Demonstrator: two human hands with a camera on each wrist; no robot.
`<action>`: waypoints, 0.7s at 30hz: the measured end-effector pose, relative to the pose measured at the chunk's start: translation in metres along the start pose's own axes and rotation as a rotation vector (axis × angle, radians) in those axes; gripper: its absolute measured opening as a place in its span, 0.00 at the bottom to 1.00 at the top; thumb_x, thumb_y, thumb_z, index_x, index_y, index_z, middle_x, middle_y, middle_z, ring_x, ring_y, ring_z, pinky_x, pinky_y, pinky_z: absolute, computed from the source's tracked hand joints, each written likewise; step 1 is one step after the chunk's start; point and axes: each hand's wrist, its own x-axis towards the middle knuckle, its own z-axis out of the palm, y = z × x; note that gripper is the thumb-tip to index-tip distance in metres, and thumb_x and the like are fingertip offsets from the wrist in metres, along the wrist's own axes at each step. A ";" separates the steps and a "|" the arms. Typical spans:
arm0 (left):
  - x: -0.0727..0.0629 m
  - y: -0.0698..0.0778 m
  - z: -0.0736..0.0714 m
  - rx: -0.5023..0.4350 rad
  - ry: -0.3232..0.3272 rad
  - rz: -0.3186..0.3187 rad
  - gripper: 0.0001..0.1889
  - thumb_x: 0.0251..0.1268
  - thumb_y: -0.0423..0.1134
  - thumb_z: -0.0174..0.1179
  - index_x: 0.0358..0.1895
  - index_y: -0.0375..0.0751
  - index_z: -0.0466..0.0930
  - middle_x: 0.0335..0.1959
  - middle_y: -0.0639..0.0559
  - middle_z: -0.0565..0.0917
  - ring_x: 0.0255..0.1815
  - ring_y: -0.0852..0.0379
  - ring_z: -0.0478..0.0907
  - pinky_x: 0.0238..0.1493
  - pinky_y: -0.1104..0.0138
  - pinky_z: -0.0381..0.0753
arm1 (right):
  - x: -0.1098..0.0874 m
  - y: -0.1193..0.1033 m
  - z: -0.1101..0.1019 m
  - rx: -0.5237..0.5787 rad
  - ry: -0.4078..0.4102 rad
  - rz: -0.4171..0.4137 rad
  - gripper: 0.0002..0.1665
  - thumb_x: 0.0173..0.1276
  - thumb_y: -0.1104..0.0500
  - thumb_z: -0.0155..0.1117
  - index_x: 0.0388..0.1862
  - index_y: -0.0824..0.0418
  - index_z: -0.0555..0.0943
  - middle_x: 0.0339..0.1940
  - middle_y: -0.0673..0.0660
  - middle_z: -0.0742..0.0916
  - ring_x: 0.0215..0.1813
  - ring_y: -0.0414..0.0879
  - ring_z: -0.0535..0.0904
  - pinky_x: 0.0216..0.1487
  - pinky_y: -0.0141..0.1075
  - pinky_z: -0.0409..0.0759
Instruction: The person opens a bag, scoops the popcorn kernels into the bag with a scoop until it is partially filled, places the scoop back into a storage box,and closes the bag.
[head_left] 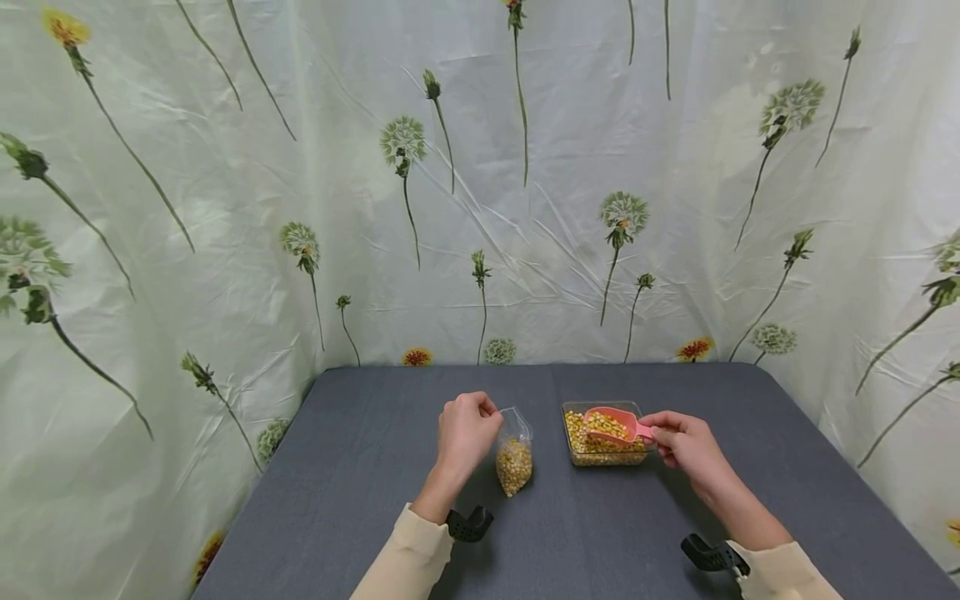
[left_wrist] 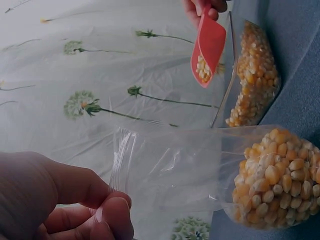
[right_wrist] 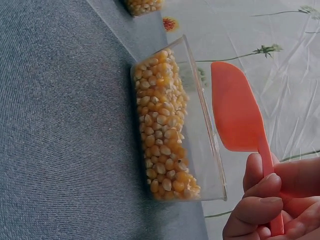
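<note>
My left hand (head_left: 468,429) pinches the top edge of a clear plastic bag (left_wrist: 170,165). Corn kernels (left_wrist: 280,180) fill the bag's lower part, which rests on the table. In my right hand (head_left: 686,446) is the handle of a pink scoop (head_left: 613,425), gripped between thumb and fingers. Kernels lie in the scoop's bowl, as the head and left wrist views show. The scoop is held above a clear rectangular container (right_wrist: 212,165) that holds many corn kernels (right_wrist: 162,130). The bag stands to the left of the container.
A dark grey cloth covers the table (head_left: 360,467). Behind it hangs a pale curtain (head_left: 555,250) printed with dandelions. Black wrist mounts (head_left: 470,525) sit at both cuffs.
</note>
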 end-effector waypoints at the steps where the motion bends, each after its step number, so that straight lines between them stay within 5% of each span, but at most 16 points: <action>1: 0.000 0.000 0.000 -0.005 -0.003 -0.003 0.10 0.57 0.31 0.62 0.21 0.49 0.82 0.13 0.61 0.75 0.13 0.60 0.70 0.24 0.62 0.72 | 0.000 0.000 0.000 0.003 0.000 -0.002 0.15 0.77 0.66 0.53 0.55 0.74 0.78 0.32 0.58 0.84 0.27 0.44 0.71 0.26 0.36 0.71; 21: -0.001 -0.003 0.002 -0.062 -0.139 -0.056 0.07 0.58 0.34 0.66 0.24 0.49 0.83 0.11 0.62 0.76 0.13 0.60 0.75 0.27 0.61 0.74 | -0.001 -0.010 -0.003 0.028 -0.010 -0.017 0.15 0.78 0.64 0.53 0.57 0.73 0.77 0.33 0.55 0.85 0.27 0.43 0.71 0.27 0.37 0.71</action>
